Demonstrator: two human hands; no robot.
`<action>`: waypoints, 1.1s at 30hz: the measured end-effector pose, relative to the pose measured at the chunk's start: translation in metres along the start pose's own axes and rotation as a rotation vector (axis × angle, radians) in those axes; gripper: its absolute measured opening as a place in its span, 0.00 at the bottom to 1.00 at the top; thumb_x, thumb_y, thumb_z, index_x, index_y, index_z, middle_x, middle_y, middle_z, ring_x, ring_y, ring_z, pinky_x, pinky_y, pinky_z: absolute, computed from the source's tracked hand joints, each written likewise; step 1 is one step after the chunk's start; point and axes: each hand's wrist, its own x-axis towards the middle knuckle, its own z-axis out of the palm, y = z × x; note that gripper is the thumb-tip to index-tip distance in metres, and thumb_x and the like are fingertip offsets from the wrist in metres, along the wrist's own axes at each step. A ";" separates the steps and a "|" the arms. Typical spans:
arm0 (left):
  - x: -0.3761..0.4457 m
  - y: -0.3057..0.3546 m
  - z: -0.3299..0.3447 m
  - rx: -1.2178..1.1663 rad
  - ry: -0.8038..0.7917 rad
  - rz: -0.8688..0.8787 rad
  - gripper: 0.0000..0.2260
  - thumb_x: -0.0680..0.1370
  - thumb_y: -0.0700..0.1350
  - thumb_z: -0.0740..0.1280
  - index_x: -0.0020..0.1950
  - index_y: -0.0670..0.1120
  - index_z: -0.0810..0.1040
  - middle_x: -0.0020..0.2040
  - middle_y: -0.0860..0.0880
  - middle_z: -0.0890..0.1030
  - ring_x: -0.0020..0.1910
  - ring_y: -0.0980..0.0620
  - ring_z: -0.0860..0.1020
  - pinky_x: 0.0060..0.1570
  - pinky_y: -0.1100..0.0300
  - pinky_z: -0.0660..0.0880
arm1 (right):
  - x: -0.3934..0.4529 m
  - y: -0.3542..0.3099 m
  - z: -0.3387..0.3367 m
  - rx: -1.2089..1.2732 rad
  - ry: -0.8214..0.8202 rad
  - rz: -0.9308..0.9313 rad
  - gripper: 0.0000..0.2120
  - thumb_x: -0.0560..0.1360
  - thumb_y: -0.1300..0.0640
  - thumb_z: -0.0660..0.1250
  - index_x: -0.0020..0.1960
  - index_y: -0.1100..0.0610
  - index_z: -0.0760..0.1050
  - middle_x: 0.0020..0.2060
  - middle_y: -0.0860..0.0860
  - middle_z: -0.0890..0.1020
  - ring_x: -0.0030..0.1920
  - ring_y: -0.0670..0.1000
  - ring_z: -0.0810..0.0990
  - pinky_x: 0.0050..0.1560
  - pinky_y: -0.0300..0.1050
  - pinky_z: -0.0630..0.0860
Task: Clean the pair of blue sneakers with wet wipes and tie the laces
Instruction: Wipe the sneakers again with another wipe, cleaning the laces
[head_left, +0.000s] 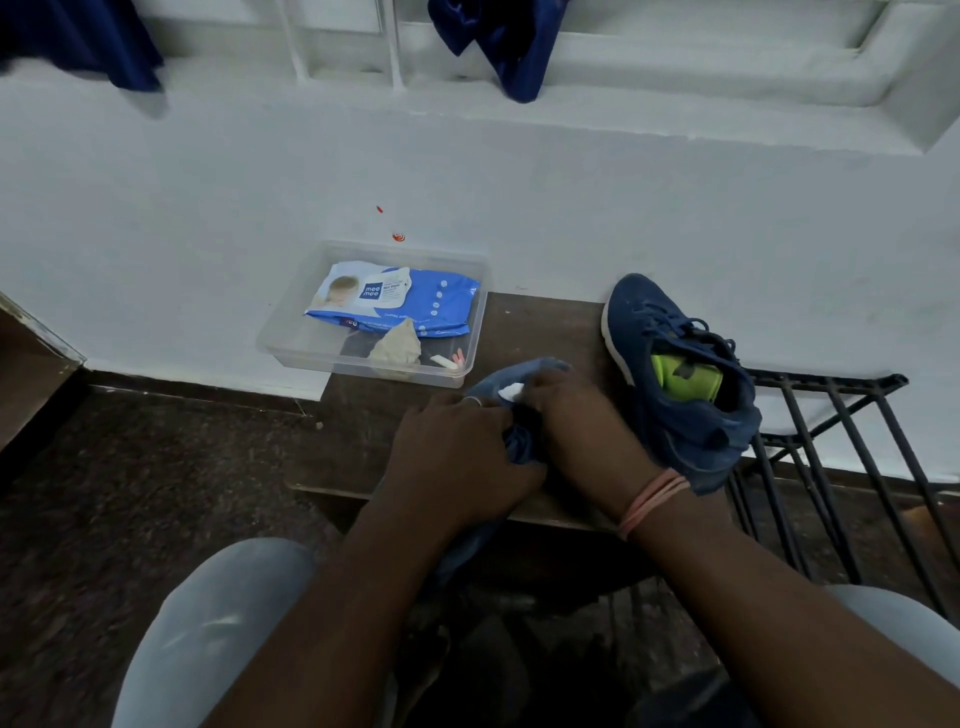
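One blue sneaker (680, 384) with a white sole and green insole lies on the right of the small dark table (540, 322), laces loose. The second blue sneaker (514, 374) sits in front of me, mostly hidden under my hands. My left hand (457, 457) grips its side. My right hand (576, 421) presses a white wet wipe (511, 392) against its top. A blue pack of wet wipes (415, 301) lies in a clear plastic tray (291, 343) at the table's far left.
A crumpled used wipe (397, 345) lies in the tray. A black metal rack (831, 441) stands to the right of the table. A white wall rises behind. Dark floor spreads at the left, and my knees are below.
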 end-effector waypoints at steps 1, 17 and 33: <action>0.000 -0.001 0.000 -0.005 0.002 0.006 0.29 0.70 0.71 0.59 0.64 0.58 0.79 0.60 0.55 0.82 0.62 0.49 0.76 0.58 0.52 0.74 | -0.001 -0.002 0.000 -0.003 0.018 -0.029 0.12 0.78 0.67 0.64 0.60 0.64 0.80 0.57 0.61 0.79 0.59 0.61 0.76 0.60 0.53 0.73; 0.002 0.001 0.000 -0.015 -0.056 -0.025 0.34 0.72 0.70 0.64 0.73 0.53 0.71 0.70 0.48 0.75 0.68 0.46 0.70 0.64 0.49 0.68 | -0.004 0.013 0.002 0.093 0.143 -0.013 0.12 0.73 0.67 0.71 0.55 0.61 0.84 0.53 0.58 0.83 0.54 0.58 0.81 0.57 0.43 0.72; 0.011 -0.014 0.000 -0.167 -0.191 -0.037 0.36 0.64 0.76 0.62 0.66 0.57 0.77 0.70 0.50 0.75 0.67 0.45 0.72 0.65 0.46 0.72 | 0.034 0.011 -0.003 -0.017 0.044 -0.116 0.10 0.79 0.61 0.67 0.58 0.60 0.81 0.53 0.52 0.79 0.54 0.52 0.78 0.52 0.40 0.69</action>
